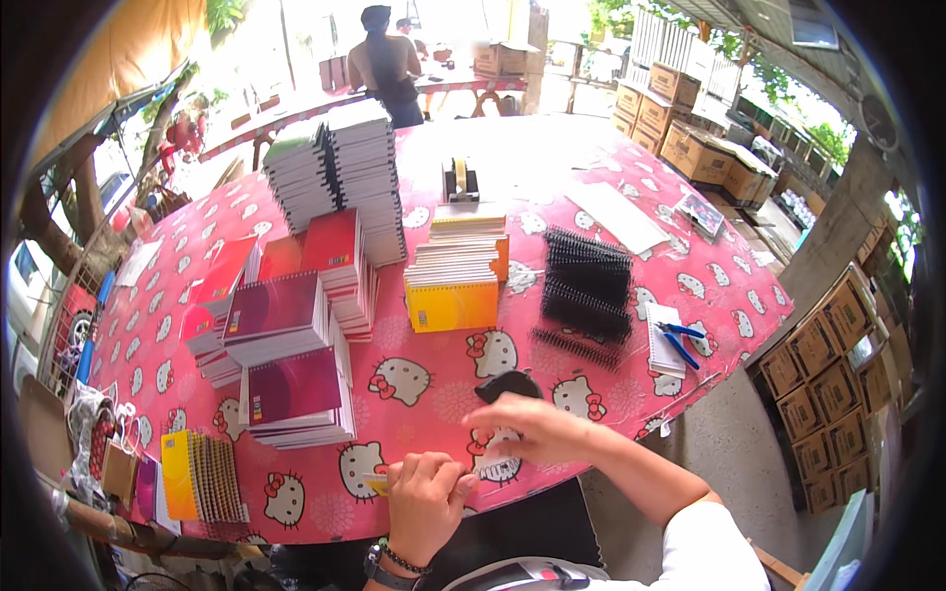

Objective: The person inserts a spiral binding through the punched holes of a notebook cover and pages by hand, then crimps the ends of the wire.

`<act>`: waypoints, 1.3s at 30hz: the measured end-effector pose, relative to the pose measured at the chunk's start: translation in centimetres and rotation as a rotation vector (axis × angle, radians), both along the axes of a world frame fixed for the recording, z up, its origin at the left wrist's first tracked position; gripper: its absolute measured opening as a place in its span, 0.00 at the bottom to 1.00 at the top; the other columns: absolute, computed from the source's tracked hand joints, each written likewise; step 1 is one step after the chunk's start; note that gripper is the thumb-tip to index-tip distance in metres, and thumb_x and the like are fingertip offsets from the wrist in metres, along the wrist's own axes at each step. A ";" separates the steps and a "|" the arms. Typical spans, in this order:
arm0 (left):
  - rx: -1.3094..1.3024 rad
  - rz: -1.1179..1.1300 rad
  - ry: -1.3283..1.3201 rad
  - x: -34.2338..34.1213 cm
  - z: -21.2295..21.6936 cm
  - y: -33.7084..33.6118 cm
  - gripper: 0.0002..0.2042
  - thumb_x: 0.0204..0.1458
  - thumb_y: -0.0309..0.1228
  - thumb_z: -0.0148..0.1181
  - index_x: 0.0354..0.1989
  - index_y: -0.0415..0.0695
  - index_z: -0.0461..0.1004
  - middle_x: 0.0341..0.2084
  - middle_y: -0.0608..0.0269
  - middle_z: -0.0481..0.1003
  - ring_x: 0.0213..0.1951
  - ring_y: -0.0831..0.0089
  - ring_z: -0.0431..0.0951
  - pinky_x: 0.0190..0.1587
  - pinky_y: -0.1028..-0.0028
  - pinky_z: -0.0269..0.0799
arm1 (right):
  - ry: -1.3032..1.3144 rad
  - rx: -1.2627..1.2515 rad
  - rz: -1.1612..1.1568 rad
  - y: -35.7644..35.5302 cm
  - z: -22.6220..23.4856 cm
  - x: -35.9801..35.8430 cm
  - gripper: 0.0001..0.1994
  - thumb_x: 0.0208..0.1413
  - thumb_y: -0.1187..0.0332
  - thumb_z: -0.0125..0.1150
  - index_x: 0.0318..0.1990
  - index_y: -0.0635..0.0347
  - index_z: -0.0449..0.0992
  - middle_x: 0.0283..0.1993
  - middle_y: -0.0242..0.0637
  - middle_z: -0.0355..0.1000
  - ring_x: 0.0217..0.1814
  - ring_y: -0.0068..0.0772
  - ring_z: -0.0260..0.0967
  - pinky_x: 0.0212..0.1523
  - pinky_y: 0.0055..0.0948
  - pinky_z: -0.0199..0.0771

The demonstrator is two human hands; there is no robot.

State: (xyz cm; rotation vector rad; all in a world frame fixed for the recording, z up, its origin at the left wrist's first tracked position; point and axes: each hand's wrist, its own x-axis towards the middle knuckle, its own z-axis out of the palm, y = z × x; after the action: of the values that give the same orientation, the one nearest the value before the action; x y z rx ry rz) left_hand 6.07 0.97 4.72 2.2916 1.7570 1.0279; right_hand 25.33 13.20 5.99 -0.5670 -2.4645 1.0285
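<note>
Left hand (426,504): fingers clamping one flat yellow piece (375,484), near centre | Right hand (537,428): fingers hanging apart | Two purple, letter-printed paper notebooks (292,386) topping stacks, left | One blue-handled pliers (678,338) lying right

The held yellow piece (374,484) is possibly glossy paper.

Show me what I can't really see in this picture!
All in the head view:
Yellow thing: mostly hidden by the left fingers.
Black thing: partly covered by the right fingers.
Watch: too small to read the time.
Far person: partly hidden by the nearer person.
Car: cut off by the dark rim at left.
</note>
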 end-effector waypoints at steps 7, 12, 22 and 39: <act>0.009 -0.018 0.022 -0.1 0.3 -0.1 0.08 0.48 0.39 0.61 0.34 0.52 0.75 0.31 0.72 0.73 0.35 0.70 0.72 0.43 0.66 0.59 | -0.571 0.116 -0.025 4.0 0.1 2.2 0.36 0.38 0.52 0.71 0.59 0.48 0.68 0.69 0.46 0.51 0.62 0.54 0.55 0.63 0.45 0.59; -0.007 -0.023 -0.029 -0.1 -0.2 -0.5 0.07 0.49 0.38 0.60 0.33 0.52 0.75 0.30 0.74 0.74 0.37 0.72 0.73 0.50 0.61 0.57 | -0.534 0.221 -0.069 3.3 0.1 1.3 0.38 0.35 0.49 0.73 0.56 0.52 0.68 0.57 0.46 0.59 0.59 0.51 0.55 0.60 0.43 0.60; 0.076 0.042 -0.006 -1.8 0.3 -0.9 0.10 0.41 0.41 0.68 0.31 0.56 0.75 0.31 0.77 0.73 0.39 0.75 0.73 0.62 0.47 0.42 | -0.280 0.275 -0.088 2.5 -2.5 1.4 0.35 0.29 0.54 0.78 0.51 0.50 0.74 0.59 0.51 0.61 0.58 0.54 0.60 0.58 0.45 0.64; 0.118 0.129 -0.133 -2.2 -2.1 -0.5 0.24 0.33 0.35 0.74 0.42 0.51 0.73 0.20 0.75 0.75 0.29 0.74 0.75 0.64 0.52 0.42 | -0.107 -0.284 0.027 1.3 -0.7 -0.3 0.24 0.52 0.50 0.61 0.44 0.65 0.78 0.47 0.42 0.71 0.51 0.38 0.66 0.51 0.34 0.65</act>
State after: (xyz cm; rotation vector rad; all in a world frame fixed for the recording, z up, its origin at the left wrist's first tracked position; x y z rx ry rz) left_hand 3.88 0.43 2.65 2.1400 1.8576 1.3073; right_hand 25.01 14.53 5.27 -0.6933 -2.4383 1.4054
